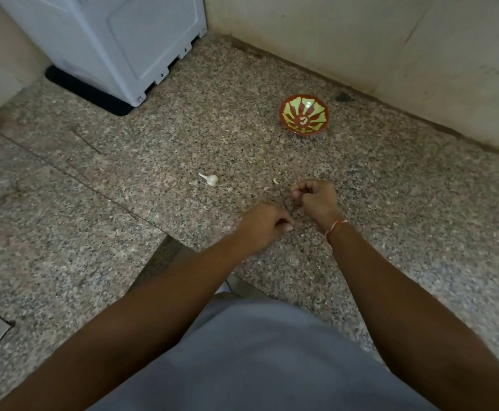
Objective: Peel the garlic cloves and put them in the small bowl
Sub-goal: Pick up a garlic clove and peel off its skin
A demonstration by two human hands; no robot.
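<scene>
While you are leaning over the speckled granite floor (pixel 123 179), which is filling most of the frame, a white appliance (pixel 109 40) is standing on a black mat (pixel 85 90) in the upper left, and a pale wall (pixel 361 34) is running across the upper right. Your grey garment (pixel 257 357) is taking up the bottom centre, between your two bare forearms.

Right of centre in the upper half, the small bowl (pixel 303 114), red with a green pattern, is sitting on the floor near the wall, with pale pieces lying inside that are too small to identify.

Your right hand (pixel 316 197) is hovering at mid frame with its fingers curled in towards the thumb; whether it is pinching anything, I cannot tell. A red-and-white thread (pixel 332 229) is circling that wrist. Your left hand (pixel 264 222) is sitting just below and left of it, fingers curled under, and any contents are hidden.

Left of the hands, a garlic bulb (pixel 210 179) with a stalk is lying on the floor, well apart from the bowl. A tiny pale scrap (pixel 276 181) is lying just left of your right hand.
</scene>
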